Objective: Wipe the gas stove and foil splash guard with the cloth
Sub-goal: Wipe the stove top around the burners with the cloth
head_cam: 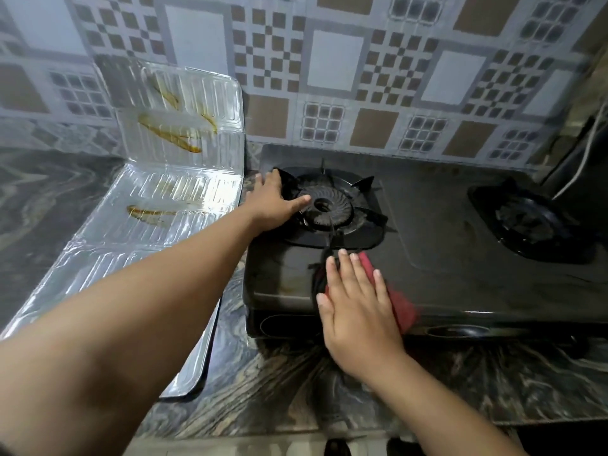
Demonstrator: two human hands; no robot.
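Observation:
A black two-burner gas stove (pixel 437 232) stands on the marble counter against the tiled wall. My right hand (pixel 357 307) lies flat with straight fingers on a red and dark cloth (pixel 399 306), pressing it onto the stove's front left top. My left hand (pixel 274 202) rests on the left burner's pan support (pixel 332 205), thumb pointing toward the burner cap. The foil splash guard (pixel 158 205) lies folded to the left of the stove, one panel leaning on the wall, with yellow-brown grease streaks on it.
The right burner (pixel 529 222) sits at the far right of the stove. A white cable (pixel 589 149) hangs at the right wall. The marble counter (pixel 296 383) runs along the front below the stove knobs.

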